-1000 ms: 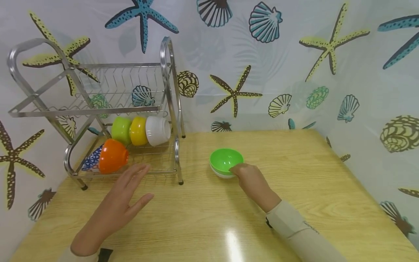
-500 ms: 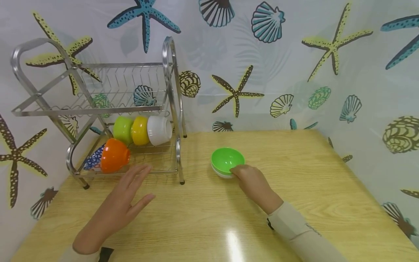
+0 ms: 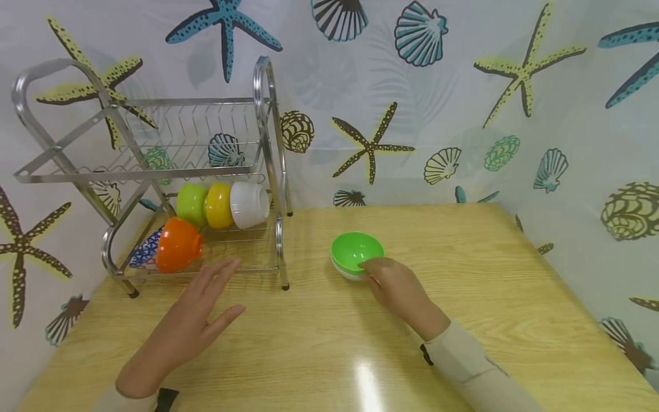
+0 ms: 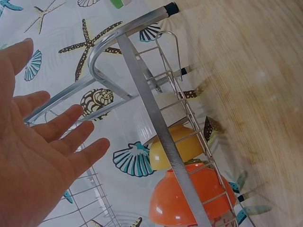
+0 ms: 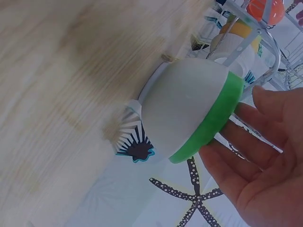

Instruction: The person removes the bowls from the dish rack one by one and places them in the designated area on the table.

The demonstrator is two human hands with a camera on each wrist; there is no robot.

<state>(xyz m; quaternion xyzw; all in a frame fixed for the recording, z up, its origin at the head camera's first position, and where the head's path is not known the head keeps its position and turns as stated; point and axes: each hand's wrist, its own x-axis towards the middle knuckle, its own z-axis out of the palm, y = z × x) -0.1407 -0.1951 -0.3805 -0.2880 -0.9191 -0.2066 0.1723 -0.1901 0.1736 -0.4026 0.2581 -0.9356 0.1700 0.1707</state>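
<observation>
A bowl (image 3: 355, 250), white outside with a green inside and rim, stands upright on the wooden table in the head view. My right hand (image 3: 396, 286) is at its near right rim. In the right wrist view the fingers (image 5: 232, 161) reach to the green edge, relaxed, and the thumb is apart from the bowl. My left hand (image 3: 193, 320) hovers with spread fingers in front of the metal dish rack (image 3: 201, 171). It holds nothing; the left wrist view shows its palm beside the rack. An orange bowl (image 3: 177, 245) lies tilted on the lower tier, closest to that hand.
Also on the rack's lower tier are a light green bowl (image 3: 191, 205), a yellow bowl (image 3: 218, 206), a white bowl (image 3: 249, 205) and a blue-and-white patterned bowl (image 3: 146, 252). A cloth (image 3: 463, 97) printed with starfish and shells hangs behind the table (image 3: 489, 274).
My right hand has eased slightly right, and its thumb has come away from the bowl's rim. The bowl stays in place. My left hand stays in nearly the same pose.
</observation>
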